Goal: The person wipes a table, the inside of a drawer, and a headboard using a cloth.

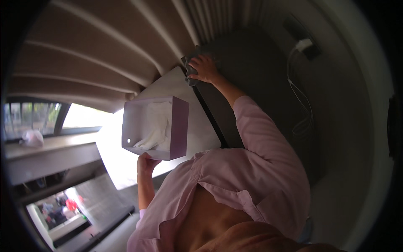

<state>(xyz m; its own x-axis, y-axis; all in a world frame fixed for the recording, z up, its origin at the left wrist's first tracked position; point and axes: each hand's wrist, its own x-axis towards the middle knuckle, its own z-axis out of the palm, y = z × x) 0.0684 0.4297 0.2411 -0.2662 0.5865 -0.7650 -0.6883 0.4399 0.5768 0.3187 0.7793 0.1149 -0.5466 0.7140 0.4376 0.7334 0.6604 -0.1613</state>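
Note:
An open lilac box (179, 130) is tipped so that its inside shows, with crumpled white tissue or thin cloth (157, 126) in it. My left hand (147, 164) grips the box's near edge, its fingers partly hidden beneath. Farther off, my right arm reaches out to a grey cloth (191, 80) at the corner of a dark flat surface (256, 71). My right hand (204, 68) is closed over this bunched cloth and presses it down, thumb and fingers bent round it. Under and behind the box lies a white tabletop (201, 130).
A pleated beige curtain (96, 38) hangs along the far side. On the right wall a white plug (303, 45) sits in a socket, its cable (308, 105) trailing down. At left, a window ledge (54, 147) carries a pale plastic bag (32, 138).

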